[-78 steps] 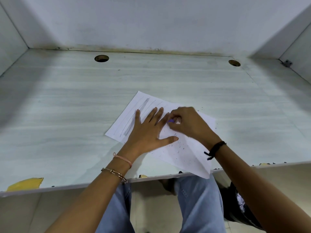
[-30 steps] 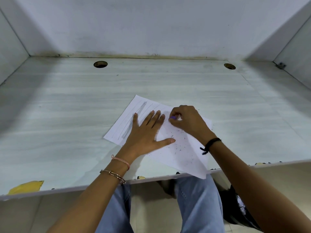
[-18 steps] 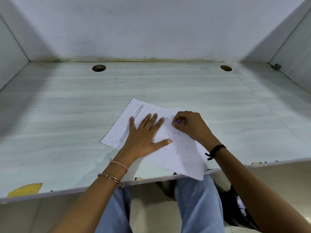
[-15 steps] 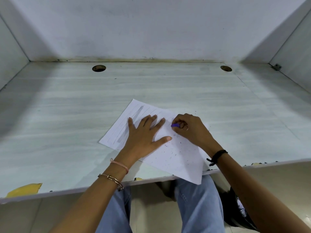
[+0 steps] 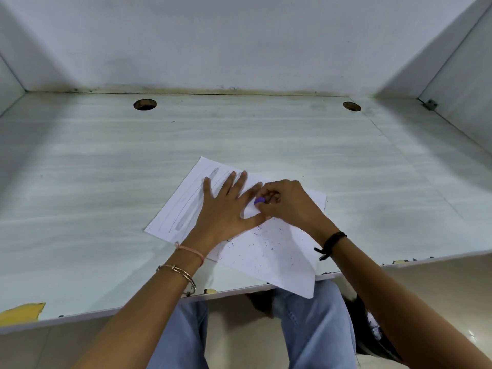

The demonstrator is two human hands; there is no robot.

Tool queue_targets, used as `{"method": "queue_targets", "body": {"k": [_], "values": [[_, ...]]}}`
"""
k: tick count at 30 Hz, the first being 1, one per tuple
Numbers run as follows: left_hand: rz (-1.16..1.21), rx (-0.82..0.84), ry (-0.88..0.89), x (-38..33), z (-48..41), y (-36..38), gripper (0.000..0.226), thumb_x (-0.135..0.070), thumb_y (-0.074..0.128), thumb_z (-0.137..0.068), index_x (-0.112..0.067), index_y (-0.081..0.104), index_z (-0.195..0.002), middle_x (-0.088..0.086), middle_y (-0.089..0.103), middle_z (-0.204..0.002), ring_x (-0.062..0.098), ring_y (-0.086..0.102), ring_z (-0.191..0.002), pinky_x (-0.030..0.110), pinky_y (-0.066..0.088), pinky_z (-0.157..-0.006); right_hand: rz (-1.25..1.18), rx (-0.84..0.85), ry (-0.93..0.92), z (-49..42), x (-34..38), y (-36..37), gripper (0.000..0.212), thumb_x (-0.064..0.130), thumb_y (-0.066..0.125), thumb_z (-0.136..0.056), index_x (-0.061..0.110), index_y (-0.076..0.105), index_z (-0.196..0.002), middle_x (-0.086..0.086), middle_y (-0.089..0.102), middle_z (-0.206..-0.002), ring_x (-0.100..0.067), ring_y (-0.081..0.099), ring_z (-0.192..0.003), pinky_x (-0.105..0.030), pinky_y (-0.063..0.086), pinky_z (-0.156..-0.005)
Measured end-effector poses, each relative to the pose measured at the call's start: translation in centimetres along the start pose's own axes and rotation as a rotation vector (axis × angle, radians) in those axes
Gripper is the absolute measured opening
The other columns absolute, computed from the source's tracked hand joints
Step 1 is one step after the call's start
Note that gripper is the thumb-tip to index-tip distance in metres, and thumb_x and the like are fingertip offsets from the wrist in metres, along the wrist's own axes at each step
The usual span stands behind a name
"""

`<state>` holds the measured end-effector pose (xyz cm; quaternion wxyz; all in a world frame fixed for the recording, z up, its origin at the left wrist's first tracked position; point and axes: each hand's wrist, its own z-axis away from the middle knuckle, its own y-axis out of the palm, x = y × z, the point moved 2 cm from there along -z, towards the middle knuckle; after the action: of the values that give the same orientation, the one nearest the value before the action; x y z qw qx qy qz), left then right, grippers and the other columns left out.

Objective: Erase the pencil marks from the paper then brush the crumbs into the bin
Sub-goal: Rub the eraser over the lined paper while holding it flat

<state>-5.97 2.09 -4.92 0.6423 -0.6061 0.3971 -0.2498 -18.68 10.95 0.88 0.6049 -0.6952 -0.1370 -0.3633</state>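
Pinning the paper (image 5: 279, 258) flat, the left hand (image 5: 226, 211) lies with its fingers (image 5: 231, 182) straight and spread over the sheet's middle, gripping nothing. The right hand (image 5: 291, 206) has its fingers curled tight round a small purple eraser (image 5: 259, 200), set just beside the left forefinger. The eraser's tip is hidden, so whether it touches the sheet cannot quite be told.

The paper lies askew on the counter (image 5: 106, 209), its near corner hanging past the front edge above the person's lap. Grey pencil marks (image 5: 183, 217) show on its far-left part, and dark crumbs (image 5: 266, 246) are scattered over its near half. No bin is in view.

The sheet looks thin and light. It would likely slide on the smooth counter or buckle and tear under hard rubbing, so it wants a flat palm close to the rubbed spot. The eraser is small and best pinched low. The crumbs are loose and could spill off the overhanging corner.
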Motion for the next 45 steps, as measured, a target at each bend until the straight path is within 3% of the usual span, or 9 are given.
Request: {"method": "queue_targets", "body": {"k": [6, 9, 18, 22, 26, 31, 35, 39, 45], "values": [[0.021, 0.011, -0.007, -0.1, 0.0, -0.2, 0.083, -0.086, 0.015, -0.079, -0.048, 0.0, -0.151, -0.008, -0.012, -0.162, 0.013, -0.014, -0.148, 0.065, -0.012, -0.111, 0.129, -0.09, 0.012, -1.5, 0.1, -1.1, 0.006, 0.007, 0.067, -0.075, 0.005, 0.071, -0.079, -0.011, 0.069, -0.076, -0.022, 0.059, -0.065, -0.017, 0.042, -0.054], [-0.011, 0.002, 0.01, -0.1, -0.1, -0.1, 0.089, -0.088, 0.005, -0.073, -0.046, 0.0, -0.151, -0.006, -0.011, -0.163, 0.014, -0.013, -0.149, 0.068, -0.009, -0.11, 0.126, 0.07, -0.04, -0.5, 1.0, -0.5, 0.007, 0.006, 0.068, -0.076, 0.005, 0.072, -0.081, -0.005, 0.068, -0.075, -0.011, 0.054, -0.059, -0.014, 0.04, -0.054], [-0.013, -0.001, 0.015, -0.1, -0.1, -0.2, 0.087, -0.088, 0.009, -0.075, -0.046, 0.003, -0.151, -0.005, -0.01, -0.163, 0.016, -0.012, -0.149, 0.068, -0.01, -0.11, 0.202, 0.112, -0.099, -0.6, 1.6, -1.0, 0.006, 0.007, 0.068, -0.077, 0.007, 0.073, -0.08, 0.007, 0.061, -0.067, -0.012, 0.054, -0.063, -0.021, 0.041, -0.059], [0.01, 0.017, -0.003, 0.0, -0.1, -0.3, 0.083, -0.084, 0.015, -0.079, -0.047, 0.0, -0.151, -0.006, -0.012, -0.162, 0.015, -0.014, -0.149, 0.066, -0.013, -0.11, 0.257, -0.021, -0.018, -2.1, 0.8, -2.2, 0.008, 0.005, 0.065, -0.077, 0.004, 0.072, -0.081, -0.009, 0.067, -0.077, -0.019, 0.056, -0.067, -0.025, 0.041, -0.059], [-0.009, 0.006, 0.018, 0.0, -0.2, -0.1, 0.086, -0.087, 0.008, -0.076, -0.046, 0.001, -0.151, -0.005, -0.011, -0.163, 0.016, -0.013, -0.149, 0.068, -0.012, -0.11, 0.237, 0.125, -0.136, -0.4, 1.9, -0.8, 0.006, 0.008, 0.067, -0.076, 0.008, 0.072, -0.079, -0.005, 0.068, -0.075, -0.017, 0.059, -0.069, -0.025, 0.045, -0.063], [0.02, 0.019, -0.004, 0.0, -0.1, -0.2, 0.082, -0.084, 0.017, -0.081, -0.047, 0.0, -0.151, -0.006, -0.012, -0.162, 0.015, -0.014, -0.149, 0.066, -0.015, -0.11, 0.284, -0.041, -0.034, -2.2, 0.8, -1.9, 0.008, 0.006, 0.064, -0.076, 0.003, 0.071, -0.08, -0.011, 0.067, -0.077, -0.025, 0.061, -0.073, -0.03, 0.046, -0.064], [-0.016, 0.017, 0.018, 0.0, -0.1, -0.1, 0.088, -0.089, 0.007, -0.074, -0.047, 0.0, -0.151, -0.006, -0.012, -0.163, 0.015, -0.014, -0.149, 0.068, -0.011, -0.11, 0.269, 0.131, -0.14, -0.6, 1.5, -0.9, 0.006, 0.01, 0.067, -0.077, 0.011, 0.073, -0.08, 0.002, 0.065, -0.074, -0.01, 0.055, -0.068, -0.023, 0.044, -0.065], [0.025, 0.02, -0.008, 0.0, -0.1, -0.2, 0.082, -0.084, 0.018, -0.081, -0.047, 0.0, -0.152, -0.007, -0.012, -0.162, 0.014, -0.015, -0.148, 0.065, -0.015, -0.11, 0.28, -0.052, -0.054, -2.0, 0.4, -2.0, 0.007, 0.007, 0.065, -0.076, 0.006, 0.071, -0.079, -0.009, 0.067, -0.076, -0.023, 0.06, -0.072, -0.03, 0.045, -0.065], [0.015, 0.017, 0.008, 0.0, 0.0, -0.1, 0.081, -0.083, 0.019, -0.082, -0.046, 0.0, -0.152, -0.006, -0.012, -0.162, 0.014, -0.015, -0.149, 0.066, -0.013, -0.111, 0.27, 0.048, -0.117, -1.4, 0.5, -1.7, 0.006, 0.01, 0.068, -0.078, 0.009, 0.072, -0.082, -0.003, 0.068, -0.077, -0.011, 0.056, -0.069, -0.023, 0.042, -0.064]]}}
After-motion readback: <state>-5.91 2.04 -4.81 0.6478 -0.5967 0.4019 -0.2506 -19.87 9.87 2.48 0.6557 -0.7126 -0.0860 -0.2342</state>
